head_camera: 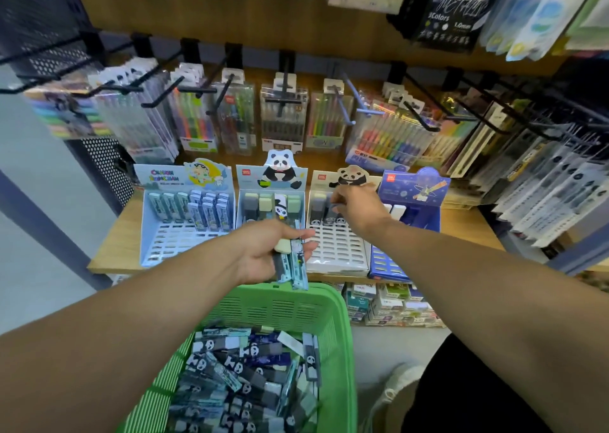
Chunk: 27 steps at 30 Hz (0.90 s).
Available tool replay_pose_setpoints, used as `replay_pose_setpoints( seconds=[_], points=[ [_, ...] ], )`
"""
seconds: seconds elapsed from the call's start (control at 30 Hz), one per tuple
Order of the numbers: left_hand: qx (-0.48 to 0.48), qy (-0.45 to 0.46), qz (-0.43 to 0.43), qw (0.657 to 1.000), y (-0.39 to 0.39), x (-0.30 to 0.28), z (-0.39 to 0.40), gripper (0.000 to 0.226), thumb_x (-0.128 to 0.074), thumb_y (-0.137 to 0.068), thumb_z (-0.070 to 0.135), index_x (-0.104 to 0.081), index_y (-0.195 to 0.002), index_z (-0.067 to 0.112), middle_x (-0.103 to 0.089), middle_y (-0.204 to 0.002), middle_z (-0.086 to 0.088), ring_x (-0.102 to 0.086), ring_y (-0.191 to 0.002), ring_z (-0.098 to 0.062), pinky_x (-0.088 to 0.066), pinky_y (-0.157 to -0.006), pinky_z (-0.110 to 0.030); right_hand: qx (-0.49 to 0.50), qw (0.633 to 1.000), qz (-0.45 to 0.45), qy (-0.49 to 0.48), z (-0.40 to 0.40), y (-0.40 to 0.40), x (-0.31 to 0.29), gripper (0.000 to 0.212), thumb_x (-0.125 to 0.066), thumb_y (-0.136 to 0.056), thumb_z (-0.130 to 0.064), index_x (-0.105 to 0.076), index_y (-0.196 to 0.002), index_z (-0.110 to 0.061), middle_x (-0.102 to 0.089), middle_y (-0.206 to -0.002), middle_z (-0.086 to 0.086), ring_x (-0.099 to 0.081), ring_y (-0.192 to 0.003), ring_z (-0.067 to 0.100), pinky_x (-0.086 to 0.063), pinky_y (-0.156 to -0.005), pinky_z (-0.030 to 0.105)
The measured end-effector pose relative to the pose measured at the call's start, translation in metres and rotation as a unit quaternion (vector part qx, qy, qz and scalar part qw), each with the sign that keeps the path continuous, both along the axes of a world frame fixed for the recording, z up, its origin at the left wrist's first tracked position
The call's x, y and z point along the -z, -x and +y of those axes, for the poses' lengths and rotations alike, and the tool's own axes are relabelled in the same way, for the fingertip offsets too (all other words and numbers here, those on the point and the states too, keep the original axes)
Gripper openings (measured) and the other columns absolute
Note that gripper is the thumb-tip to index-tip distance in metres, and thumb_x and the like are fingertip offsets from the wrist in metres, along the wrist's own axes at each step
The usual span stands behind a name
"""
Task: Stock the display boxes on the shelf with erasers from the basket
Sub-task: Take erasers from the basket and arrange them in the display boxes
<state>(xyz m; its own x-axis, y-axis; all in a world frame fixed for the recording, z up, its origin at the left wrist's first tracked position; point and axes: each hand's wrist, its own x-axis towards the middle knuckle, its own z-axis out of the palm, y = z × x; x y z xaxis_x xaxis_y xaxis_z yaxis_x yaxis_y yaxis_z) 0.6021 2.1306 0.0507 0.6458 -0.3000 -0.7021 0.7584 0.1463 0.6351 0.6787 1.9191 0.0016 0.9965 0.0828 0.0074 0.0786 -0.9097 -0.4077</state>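
Erasers (250,376) fill a green basket (336,317) below the shelf (112,251). The left hand (267,251), palm up above the basket, grips several erasers. The right hand (357,205) reaches forward, fingers curled down, pinching one into the white display box (336,245).

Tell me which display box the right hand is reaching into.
The white panda box, third from left; the right hand is at its back row.

Black pen pack (446,17): "METALLIC", "3Colors", "1.0mm".
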Motion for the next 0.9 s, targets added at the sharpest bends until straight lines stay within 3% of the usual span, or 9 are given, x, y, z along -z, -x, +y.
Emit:
replay_pose_setpoints(
  seconds=[0.17, 0.3, 0.4, 0.57, 0.7, 0.77, 0.8, 0.87, 0.9],
  points=[
    [-0.041, 0.009, -0.005, 0.999, -0.005, 0.004, 0.000, 0.016, -0.052, -0.098, 0.000, -0.064, -0.088, -0.003, -0.074, -0.094, -0.018, -0.068, -0.103, -0.027, -0.052, -0.096, -0.038, 0.019, 1.000, 0.006, -0.001, 0.001, -0.007, 0.001, 0.015, -0.058, -0.099, -0.009, -0.069, -0.102, -0.019, -0.067, -0.099, 0.004, -0.060, -0.094, 0.020, -0.050, -0.083, 0.030],
    [-0.036, 0.013, -0.015, 0.999, -0.006, 0.010, 0.000, 0.013, -0.055, -0.098, 0.003, -0.066, -0.096, -0.003, -0.075, -0.087, -0.018, -0.070, -0.090, -0.025, -0.057, -0.086, -0.036, 0.045, 0.999, -0.028, 0.013, 0.001, -0.011, 0.002, 0.029, -0.054, -0.095, 0.000, -0.074, -0.113, -0.010, -0.067, -0.121, 0.010, -0.062, -0.110, 0.028, -0.047, -0.091, 0.029],
    [-0.030, 0.007, -0.020, 0.999, -0.007, 0.014, 0.001, 0.012, -0.060, -0.096, 0.007, -0.068, -0.100, -0.001, -0.075, -0.088, -0.016, -0.072, -0.080, -0.022, -0.060, -0.073, -0.034, 0.049, 0.998, -0.020, 0.040, 0.001, -0.012, 0.007, 0.034, -0.051, -0.090, 0.007, -0.074, -0.110, -0.006, -0.070, -0.114, 0.017, -0.062, -0.107, 0.034, -0.052, -0.095, 0.039],
    [-0.027, -0.004, -0.034, 0.999, -0.007, 0.013, 0.004, 0.018, -0.065, -0.092, 0.006, -0.066, -0.108, -0.001, -0.075, -0.088, -0.016, -0.073, -0.074, -0.025, -0.059, -0.067, -0.038, 0.038, 0.997, 0.011, 0.066, 0.004, -0.013, 0.008, 0.040, -0.047, -0.088, 0.011, -0.077, -0.102, -0.013, -0.071, -0.106, 0.008, -0.060, -0.102, 0.026, -0.052, -0.094, 0.037],
    [-0.016, -0.018, -0.049, 0.999, -0.006, 0.010, 0.005, 0.017, -0.066, -0.092, 0.009, -0.065, -0.107, 0.001, -0.075, -0.077, -0.011, -0.072, -0.068, -0.022, -0.058, -0.063, -0.037, 0.025, 0.998, -0.009, 0.064, 0.005, -0.010, 0.005, 0.025, -0.054, -0.093, 0.000, -0.076, -0.090, -0.012, -0.073, -0.095, 0.009, -0.067, -0.091, 0.027, -0.057, -0.082, 0.038],
    [-0.029, -0.025, -0.054, 0.998, -0.006, 0.010, 0.005, 0.017, -0.066, -0.092, 0.009, -0.064, -0.108, 0.002, -0.075, -0.075, -0.010, -0.072, -0.065, -0.022, -0.058, -0.055, -0.034, 0.042, 0.999, -0.004, -0.021, 0.013, -0.004, -0.004, 0.017, -0.062, -0.098, -0.019, -0.074, -0.086, -0.013, -0.073, -0.087, 0.005, -0.068, -0.083, 0.023, -0.056, -0.073, 0.033],
    [-0.044, -0.030, -0.054, 0.997, -0.007, 0.011, 0.006, 0.018, -0.066, -0.092, 0.009, -0.064, -0.108, 0.002, -0.075, -0.077, -0.010, -0.072, -0.064, -0.022, -0.057, -0.052, -0.034, 0.050, 0.992, 0.042, -0.105, 0.019, 0.002, -0.010, 0.022, -0.066, -0.097, -0.028, -0.071, -0.084, -0.012, -0.073, -0.082, 0.006, -0.068, -0.078, 0.022, -0.059, -0.070, 0.034],
    [-0.088, -0.043, -0.056, 0.994, -0.011, 0.016, 0.009, 0.021, -0.070, -0.090, 0.010, -0.065, -0.109, 0.003, -0.074, -0.087, -0.012, -0.071, -0.069, -0.025, -0.056, -0.051, -0.035, 0.040, 0.938, 0.211, -0.271, 0.034, 0.019, -0.024, 0.037, -0.067, -0.094, -0.043, -0.065, -0.087, -0.007, -0.072, -0.078, 0.013, -0.070, -0.070, 0.025, -0.063, -0.072, 0.040],
    [-0.114, -0.053, -0.059, 0.990, -0.014, 0.020, 0.012, 0.025, -0.072, -0.087, 0.011, -0.066, -0.110, 0.003, -0.073, -0.092, -0.014, -0.072, -0.072, -0.027, -0.057, -0.053, -0.036, 0.023, 0.908, 0.290, -0.302, 0.040, 0.028, -0.030, 0.043, -0.066, -0.092, -0.048, -0.062, -0.094, -0.006, -0.072, -0.079, 0.016, -0.071, -0.071, 0.026, -0.062, -0.072, 0.040]
  ],
)
